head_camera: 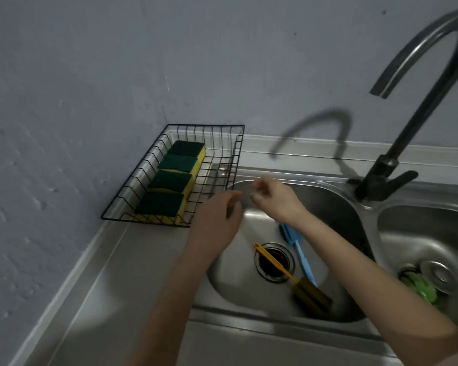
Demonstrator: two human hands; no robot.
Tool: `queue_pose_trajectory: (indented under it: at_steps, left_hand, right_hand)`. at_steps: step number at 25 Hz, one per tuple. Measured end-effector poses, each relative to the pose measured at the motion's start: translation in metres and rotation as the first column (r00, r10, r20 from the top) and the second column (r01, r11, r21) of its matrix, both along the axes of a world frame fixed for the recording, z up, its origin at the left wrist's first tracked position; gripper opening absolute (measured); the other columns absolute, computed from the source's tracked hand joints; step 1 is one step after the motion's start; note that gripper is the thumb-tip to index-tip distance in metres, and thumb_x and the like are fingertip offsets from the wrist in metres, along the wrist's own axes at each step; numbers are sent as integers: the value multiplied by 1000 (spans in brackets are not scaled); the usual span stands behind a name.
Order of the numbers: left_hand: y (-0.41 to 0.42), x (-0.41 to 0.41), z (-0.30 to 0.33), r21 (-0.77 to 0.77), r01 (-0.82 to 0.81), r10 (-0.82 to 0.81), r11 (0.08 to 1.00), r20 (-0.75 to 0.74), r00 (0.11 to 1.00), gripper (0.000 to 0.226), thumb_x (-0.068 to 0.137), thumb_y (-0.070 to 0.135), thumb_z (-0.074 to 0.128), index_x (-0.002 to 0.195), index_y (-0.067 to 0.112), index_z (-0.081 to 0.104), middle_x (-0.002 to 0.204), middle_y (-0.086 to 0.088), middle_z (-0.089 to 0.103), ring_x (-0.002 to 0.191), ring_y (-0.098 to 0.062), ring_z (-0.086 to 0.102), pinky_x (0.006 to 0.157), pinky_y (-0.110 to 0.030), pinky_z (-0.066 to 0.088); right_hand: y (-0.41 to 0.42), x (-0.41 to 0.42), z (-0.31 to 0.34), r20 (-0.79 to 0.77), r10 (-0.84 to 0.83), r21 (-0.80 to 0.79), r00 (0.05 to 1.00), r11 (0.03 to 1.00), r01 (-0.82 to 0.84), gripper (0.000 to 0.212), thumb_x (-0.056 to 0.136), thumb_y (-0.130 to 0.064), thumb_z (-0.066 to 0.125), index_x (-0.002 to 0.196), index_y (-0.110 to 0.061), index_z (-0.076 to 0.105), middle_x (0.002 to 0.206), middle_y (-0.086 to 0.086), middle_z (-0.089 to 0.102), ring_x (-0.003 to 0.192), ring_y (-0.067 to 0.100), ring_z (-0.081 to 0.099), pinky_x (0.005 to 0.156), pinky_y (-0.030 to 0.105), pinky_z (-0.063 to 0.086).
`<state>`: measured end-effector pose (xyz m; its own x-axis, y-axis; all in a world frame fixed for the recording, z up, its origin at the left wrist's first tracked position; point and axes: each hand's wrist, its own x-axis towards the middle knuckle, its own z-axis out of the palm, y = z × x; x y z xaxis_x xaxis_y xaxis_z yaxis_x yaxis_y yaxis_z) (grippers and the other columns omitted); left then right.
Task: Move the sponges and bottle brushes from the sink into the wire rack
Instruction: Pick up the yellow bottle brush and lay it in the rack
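— Steel everywhere: the stainless worktop (pixel 148 262) carries the black wire rack (pixel 169 178) at the back left against the wall, and the left round basin of the stainless sink (pixel 325 204) sits just beside it. What goes first?

— Four green-and-yellow sponges (pixel 171 180) already lie in a row in the rack's left half, so I judge the brushes are what remains. The blue plastic bottle brush (pixel 300 249) lies on the basin floor, partly under the right forearm; the yellow-handled brush with the dark sponge head (pixel 296 277) lies across the drain (pixel 274 261).

— And the hands?

— Both hover by the rack's near right corner. The left hand (pixel 217 223) is loosely curled; the right hand (pixel 273 199) has its fingers (pixel 258 184) bent. Motion blur keeps me from telling whether either grasps anything.

— Advice?

— Take each brush by its handle and lay it lengthwise in the rack's free right half.
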<state>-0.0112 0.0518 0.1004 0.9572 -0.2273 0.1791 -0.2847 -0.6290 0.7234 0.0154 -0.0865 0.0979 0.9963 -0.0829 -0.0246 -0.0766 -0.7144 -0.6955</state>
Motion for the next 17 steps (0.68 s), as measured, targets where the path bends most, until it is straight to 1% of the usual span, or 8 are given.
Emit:
queue_pose_trajectory:
  at_steps: [2, 3, 7, 10, 12, 13, 15, 17]
  left_hand:
    - [-21, -7, -6, -13, 39, -39, 999, -22, 999, 28, 90, 16, 45, 115, 12, 56, 117, -7, 63, 107, -19, 57, 84, -17, 36]
    - [-33, -10, -12, -23, 56, -56, 998, -37, 998, 27, 90, 17, 46, 114, 13, 57, 116, -8, 63, 105, -19, 58, 83, -17, 37]
    - [-75, -17, -38, -61, 94, -102, 994, -149, 984, 23, 88, 12, 49, 106, 8, 61, 109, -12, 66, 100, -24, 62, 87, -29, 45]
    - [-100, -18, -65, 10, 122, -116, 993, -222, 968, 25, 87, 12, 48, 110, 6, 59, 115, -14, 65, 105, -27, 60, 92, -33, 45]
    - [-110, -16, -83, 89, 136, -102, 987, -314, 944, 26, 89, 15, 46, 111, 8, 58, 116, -13, 64, 108, -27, 58, 94, -35, 44]
    - [-116, -15, -94, 109, 160, -108, 981, -379, 919, 24, 89, 15, 44, 107, 9, 60, 113, -14, 64, 108, -28, 57, 92, -35, 43]
    - [-126, -15, -117, 79, 233, -158, 969, -527, 835, 19, 89, 14, 43, 92, 10, 61, 102, -17, 64, 105, -32, 58, 81, -31, 42]
    - [-136, -19, -137, 72, 256, -146, 964, -664, 733, 19, 89, 17, 43, 90, 11, 61, 101, -16, 63, 105, -31, 57, 74, -24, 36]
  right_hand:
    - [-20, -12, -8, -46, -16, -34, 999, 999, 14, 34, 86, -18, 53, 119, -10, 55, 124, 13, 59, 114, 26, 55, 95, 29, 39]
    - [-33, -19, -12, -70, -25, -45, 997, 999, 22, 33, 86, -18, 53, 118, -10, 55, 124, 15, 59, 114, 27, 55, 96, 30, 39]
    - [-74, -39, -28, -151, -46, -54, 987, 998, 38, 33, 87, -17, 52, 118, -9, 55, 124, 13, 59, 115, 26, 54, 94, 30, 40]
    - [-99, -46, -44, -219, -53, -55, 974, 998, 42, 33, 87, -16, 52, 119, -8, 55, 123, 14, 60, 115, 27, 55, 93, 31, 42]
    - [-112, -48, -59, -283, -45, -49, 958, 998, 32, 33, 87, -16, 53, 119, -8, 54, 124, 15, 59, 114, 27, 55, 90, 29, 42]
    - [-118, -50, -69, -330, -33, -32, 943, 999, 24, 34, 87, -17, 54, 119, -8, 53, 124, 15, 59, 113, 26, 55, 89, 28, 42]
    - [-127, -53, -93, -441, -17, -7, 897, 1000, 15, 38, 86, -18, 56, 122, -10, 50, 126, 14, 56, 115, 26, 54, 94, 30, 43]
    - [-131, -56, -119, -551, 1, -25, 834, 1000, -18, 43, 84, -19, 58, 125, -11, 47, 130, 14, 52, 117, 27, 53, 98, 34, 44]
